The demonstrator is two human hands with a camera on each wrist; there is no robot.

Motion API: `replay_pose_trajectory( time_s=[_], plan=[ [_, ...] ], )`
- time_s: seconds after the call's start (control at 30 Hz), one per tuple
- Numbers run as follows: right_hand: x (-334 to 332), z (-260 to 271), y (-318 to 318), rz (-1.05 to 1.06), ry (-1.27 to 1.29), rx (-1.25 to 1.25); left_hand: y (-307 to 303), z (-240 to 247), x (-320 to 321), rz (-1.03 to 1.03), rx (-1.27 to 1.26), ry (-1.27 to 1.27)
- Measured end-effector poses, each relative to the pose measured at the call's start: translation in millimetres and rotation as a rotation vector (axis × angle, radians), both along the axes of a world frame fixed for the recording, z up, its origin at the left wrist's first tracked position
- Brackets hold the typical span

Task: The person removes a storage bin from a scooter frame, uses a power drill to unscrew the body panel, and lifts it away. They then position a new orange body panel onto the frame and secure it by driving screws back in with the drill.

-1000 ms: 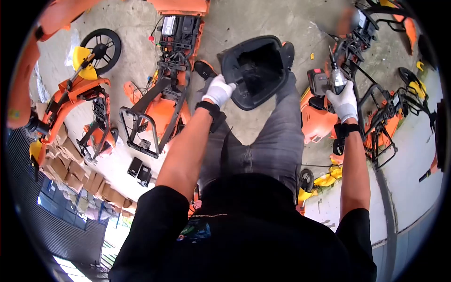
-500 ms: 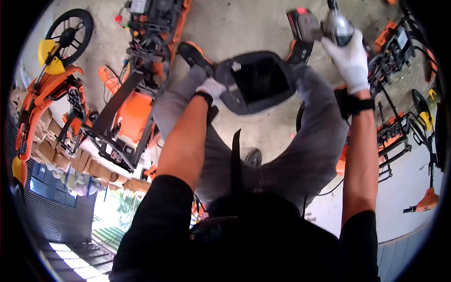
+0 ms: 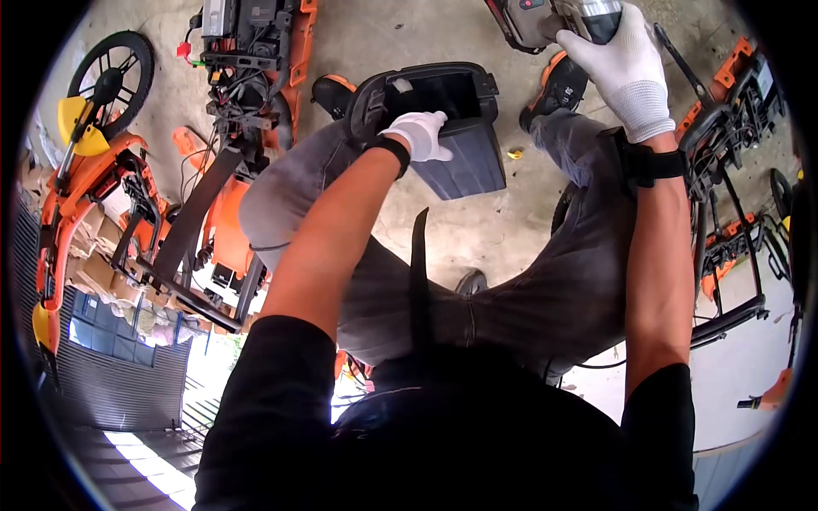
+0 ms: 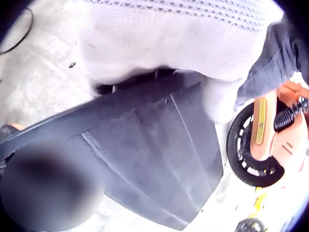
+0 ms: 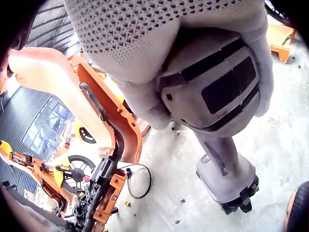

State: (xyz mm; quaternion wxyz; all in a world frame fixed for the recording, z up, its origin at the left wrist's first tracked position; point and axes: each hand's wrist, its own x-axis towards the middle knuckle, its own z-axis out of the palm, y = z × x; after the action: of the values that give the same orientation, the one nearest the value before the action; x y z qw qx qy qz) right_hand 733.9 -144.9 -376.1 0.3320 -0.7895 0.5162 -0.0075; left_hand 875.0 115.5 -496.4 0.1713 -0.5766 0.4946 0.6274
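A black plastic storage bin (image 3: pixel 467 160) stands tilted between the person's knees in the head view, its mouth facing away from the body. The white-gloved left hand (image 3: pixel 419 136) grips its near rim, fingers over the edge and thumb along the outer wall. In the left wrist view the bin's ribbed dark side (image 4: pixel 154 154) lies below that hand. The right hand (image 3: pixel 626 75), also gloved, holds a cordless drill (image 5: pixel 217 92) by its body. The drill's battery (image 3: pixel 527 19) is at the top edge of the head view, and its front end is hidden.
A stripped scooter frame (image 3: pixel 243 94) with exposed wiring stands at left, near a black wheel (image 3: pixel 111 83) and orange body parts. More frames (image 3: pixel 724 162) line the right side. Shoes (image 3: pixel 558 89) and a small yellow piece (image 3: pixel 514 154) are on the concrete floor.
The bin has tipped so its outer side faces the body, and the left hand has moved onto its near rim. The right hand has brought the drill from the right side frame to above the right foot.
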Motion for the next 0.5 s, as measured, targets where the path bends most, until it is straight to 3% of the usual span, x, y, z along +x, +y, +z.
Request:
replay_pose_trajectory(
  time_s=[0.17, 0.23, 0.33, 0.5],
  plan=[
    [12.8, 3.0, -4.5, 0.045, -0.032, -0.017, -8.1, -32.3, -15.8, -0.084, 0.053, 0.034],
    [16.9, -1.9, -13.9, 0.035, -0.041, 0.142, -2.3, -17.5, -23.0, -0.097, 0.025, 0.088],
    [26.9, -9.3, -14.0, 0.138, -0.105, -0.019, 10.9, -9.1, -34.0, -0.020, 0.040, 0.106],
    [58.1, -7.5, -14.8, 0.193, -0.104, -0.037, 14.4, -2.6, -55.8, 0.003, 0.083, 0.188]
  ],
)
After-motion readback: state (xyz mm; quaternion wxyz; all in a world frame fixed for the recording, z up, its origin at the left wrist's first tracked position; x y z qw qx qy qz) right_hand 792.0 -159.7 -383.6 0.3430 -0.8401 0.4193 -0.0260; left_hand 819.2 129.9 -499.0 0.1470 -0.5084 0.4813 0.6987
